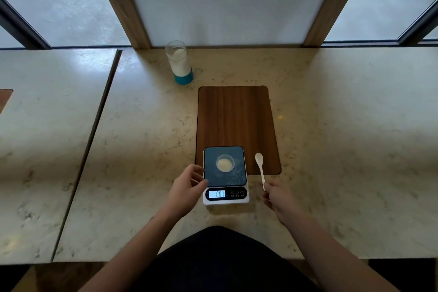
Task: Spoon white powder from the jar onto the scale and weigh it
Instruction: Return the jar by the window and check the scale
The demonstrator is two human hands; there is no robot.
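A white digital scale with a dark platform sits at the near end of a wooden board. A small clear cup holding white powder stands on the platform, and the lit display shows digits. The open glass jar of white powder, with a teal base, stands far back to the left. My right hand pinches the handle end of a white spoon, whose bowl lies just right of the scale. My left hand rests by the scale's left edge, fingers curled and apart, holding nothing.
The wooden board lies on a marble counter. A seam splits the counter on the left. A wood-framed white panel and windows rise behind the jar.
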